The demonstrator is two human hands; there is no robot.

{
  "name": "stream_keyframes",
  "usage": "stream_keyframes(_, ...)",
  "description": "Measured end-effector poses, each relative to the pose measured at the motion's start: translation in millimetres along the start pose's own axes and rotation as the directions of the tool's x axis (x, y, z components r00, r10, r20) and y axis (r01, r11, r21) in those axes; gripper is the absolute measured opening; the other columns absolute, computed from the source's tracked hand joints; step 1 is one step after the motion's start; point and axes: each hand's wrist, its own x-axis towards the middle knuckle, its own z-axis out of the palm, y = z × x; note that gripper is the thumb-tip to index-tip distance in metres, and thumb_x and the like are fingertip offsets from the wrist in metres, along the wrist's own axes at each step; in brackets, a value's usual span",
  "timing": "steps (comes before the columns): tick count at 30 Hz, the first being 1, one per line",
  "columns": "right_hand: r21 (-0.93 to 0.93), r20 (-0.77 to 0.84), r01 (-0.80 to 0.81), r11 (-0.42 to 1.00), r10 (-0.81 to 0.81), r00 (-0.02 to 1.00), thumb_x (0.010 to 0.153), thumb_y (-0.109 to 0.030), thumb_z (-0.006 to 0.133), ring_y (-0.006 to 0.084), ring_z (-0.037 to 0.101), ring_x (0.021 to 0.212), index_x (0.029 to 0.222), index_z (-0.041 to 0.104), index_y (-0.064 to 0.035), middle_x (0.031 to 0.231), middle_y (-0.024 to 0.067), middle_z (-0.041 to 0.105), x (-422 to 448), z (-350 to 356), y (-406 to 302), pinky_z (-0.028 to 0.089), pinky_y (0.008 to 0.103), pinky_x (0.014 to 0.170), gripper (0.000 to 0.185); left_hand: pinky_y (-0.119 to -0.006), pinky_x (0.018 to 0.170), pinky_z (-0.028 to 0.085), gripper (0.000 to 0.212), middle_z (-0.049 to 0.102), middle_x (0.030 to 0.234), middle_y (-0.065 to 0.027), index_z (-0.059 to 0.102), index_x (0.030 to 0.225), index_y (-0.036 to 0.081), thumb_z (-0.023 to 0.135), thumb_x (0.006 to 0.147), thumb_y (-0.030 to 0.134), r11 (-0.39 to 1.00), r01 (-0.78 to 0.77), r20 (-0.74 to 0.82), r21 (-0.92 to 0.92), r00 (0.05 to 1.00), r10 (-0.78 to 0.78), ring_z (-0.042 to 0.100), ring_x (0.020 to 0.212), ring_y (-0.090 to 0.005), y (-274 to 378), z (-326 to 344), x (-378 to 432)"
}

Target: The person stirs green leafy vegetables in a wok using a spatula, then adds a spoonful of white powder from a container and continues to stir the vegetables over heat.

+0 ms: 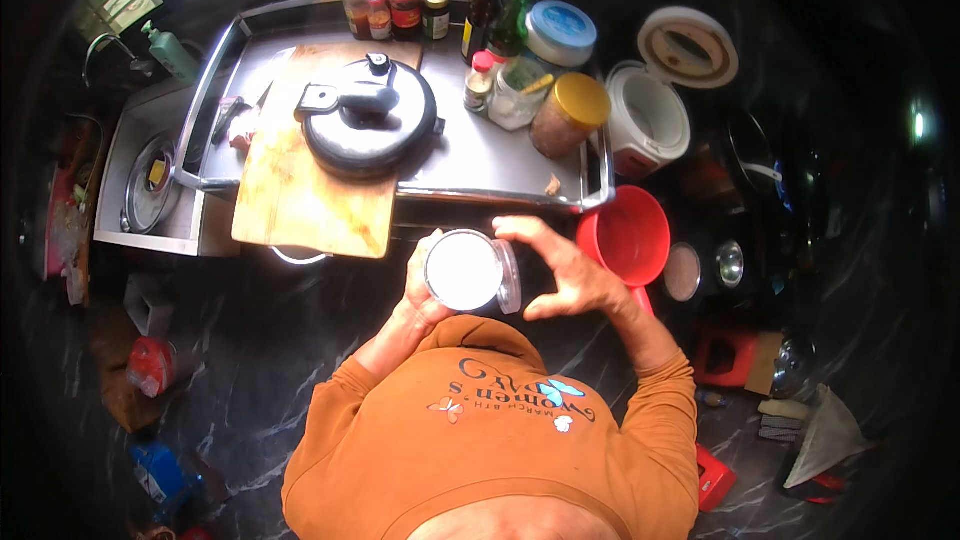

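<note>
My left hand (422, 281) holds a round container (464, 271) from its left side; what shows inside its rim is bright white. A clear plastic lid (509, 277) stands on edge against the container's right side. Just right of the lid, my right hand (559, 270) is spread, its thumb and fingers apart with nothing between them. Beyond both hands, a lidded pressure cooker (360, 135) rests on a wooden cutting board (315, 210), which overhangs the front edge of a metal-topped table (480, 172).
Jars and bottles, among them a gold-lidded jar (571, 116), crowd the table's right end. An open white rice cooker (649, 116) and a red plastic dipper (624, 236) lie to the right. A sink (161, 240) holding a metal lid (152, 184) is at left.
</note>
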Motion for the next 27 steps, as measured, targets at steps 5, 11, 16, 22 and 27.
stream_keyframes(5, -0.792, -0.384, -0.189, 0.58, -0.233, 0.893, 0.07, -0.016, 0.07, 0.0282, 0.055, 0.084, 0.094, 0.061, -0.0051, 0.09, 0.0106, 0.057, 117, -90, 49, 0.047, 0.0379, 0.074, 0.028, -0.057, 0.097, 0.039, 0.063, 0.056, 0.121, -0.0185, 0.057, 0.118, 0.005, 0.052, 0.082, 0.057, 0.998, 0.02, -0.029, -0.052, 0.999, -0.022, 0.048, 0.115, -0.0462, 51, -3, 6)
stream_keyframes(11, -0.931, -0.326, -0.362, 0.055, 0.324, 0.888, 0.081, -0.013, 0.049, 0.0301, 0.056, 0.085, 0.078, 0.064, -0.007, 0.084, 0.0137, 0.064, 178, -122, 144, 0.039, 0.043, 0.076, 0.017, -0.055, 0.095, 0.043, 0.06, 0.058, 0.121, -0.0142, 0.055, 0.121, 0.007, 0.05, 0.085, 0.055, 0.995, 0.035, 0.062, -0.09, 0.998, -0.03, 0.052, 0.115, -0.0352, 79, -1, 16)
stream_keyframes(16, -0.948, -0.319, -0.308, -0.08, 0.239, 0.917, 0.077, -0.013, 0.054, 0.0277, 0.06, 0.081, 0.073, 0.066, -0.0099, 0.075, 0.0126, 0.066, 187, -117, 152, 0.039, 0.0418, 0.073, 0.013, -0.053, 0.098, 0.043, 0.06, 0.058, 0.12, -0.0143, 0.053, 0.121, 0.003, 0.038, 0.091, 0.052, 0.99, -0.127, 0.09, 0.057, 0.989, 0.122, 0.056, 0.111, -0.033, 90, 21, 14)
stream_keyframes(22, -0.876, -0.143, -0.099, 0.472, -0.058, 0.988, 0.076, -0.013, 0.063, 0.03, 0.059, 0.078, 0.081, 0.055, -0.0057, 0.079, 0.0111, 0.059, 193, -88, 84, 0.049, 0.0399, 0.069, 0.012, -0.056, 0.096, 0.043, 0.056, 0.058, 0.121, -0.0156, 0.055, 0.119, 0.006, 0.039, 0.09, 0.051, 0.999, -0.04, 0.186, -0.004, 0.982, 0.04, 0.055, 0.111, -0.0357, 102, 21, 18)
stream_keyframes(27, -0.864, -0.303, -0.041, 0.502, -0.454, 0.838, 0.08, -0.005, 0.059, 0.0292, 0.059, 0.072, 0.084, 0.053, -0.0044, 0.076, 0.0115, 0.056, 163, -84, 80, 0.05, 0.0383, 0.063, 0.007, -0.056, 0.089, 0.046, 0.056, 0.057, 0.121, -0.0148, 0.055, 0.12, 0.008, 0.04, 0.089, 0.051, 1.0, -0.02, 0.175, 0.018, 0.984, 0.016, 0.054, 0.111, -0.0364, 89, 31, 21)
